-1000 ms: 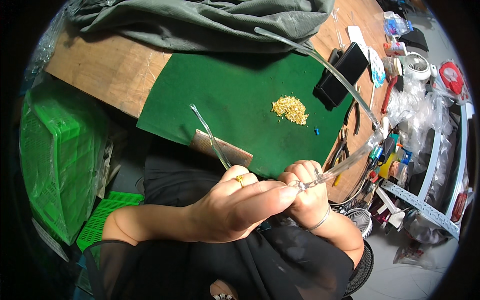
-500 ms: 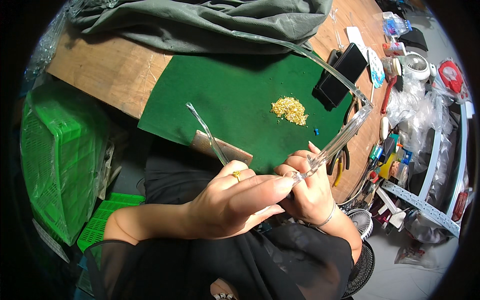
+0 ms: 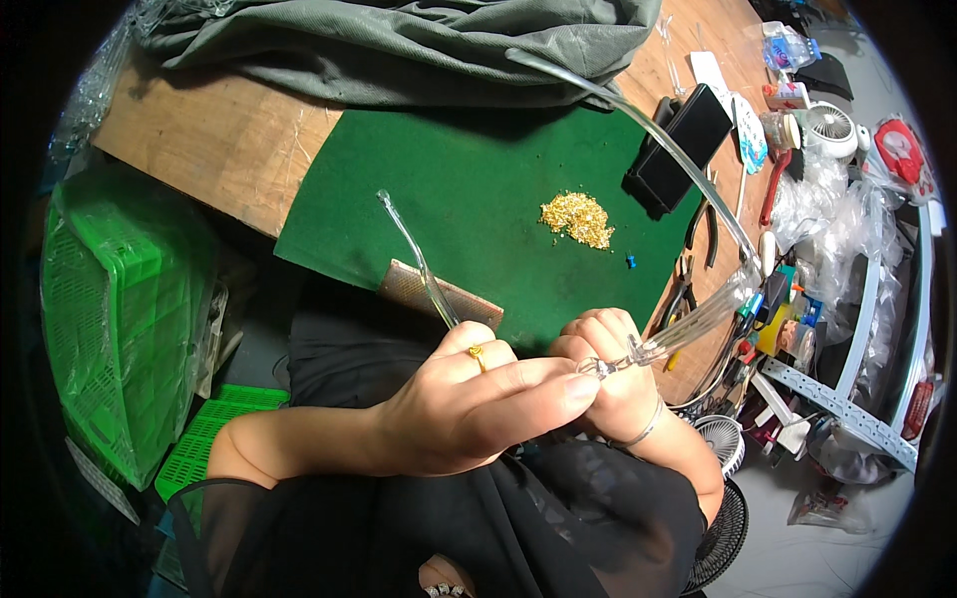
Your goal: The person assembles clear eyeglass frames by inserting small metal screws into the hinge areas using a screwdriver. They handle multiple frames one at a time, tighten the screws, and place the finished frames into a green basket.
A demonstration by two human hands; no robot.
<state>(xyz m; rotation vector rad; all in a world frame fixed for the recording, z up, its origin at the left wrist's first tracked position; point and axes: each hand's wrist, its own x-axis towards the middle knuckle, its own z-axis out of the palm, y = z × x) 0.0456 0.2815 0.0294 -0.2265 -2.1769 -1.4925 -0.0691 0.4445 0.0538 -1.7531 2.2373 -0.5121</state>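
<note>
A pair of clear plastic eyeglasses (image 3: 703, 317) is held up between my hands. My left hand (image 3: 488, 404), with a gold ring on one finger, pinches it near the nose bridge, thumb stretched along it. One temple arm sticks up out of the left hand's far side; the other curves away at the upper right. My right hand (image 3: 610, 384), wearing a bracelet, is closed against the frame by the bridge, its fingertips mostly hidden. A pile of small gold-coloured metal bits (image 3: 578, 220) lies beyond my hands on the green mat (image 3: 429, 169).
A tan block (image 3: 439, 296) rests at the mat's near edge. To the right are a black phone-like case (image 3: 683, 140), pliers (image 3: 681, 294) and a small blue piece (image 3: 631, 261). Grey cloth (image 3: 399, 55) lies at the back; green crates (image 3: 130, 319) stand left.
The eyeglasses have turned slightly, their right side swinging lower and to the right. The left thumb has shifted a little down and right along the frame.
</note>
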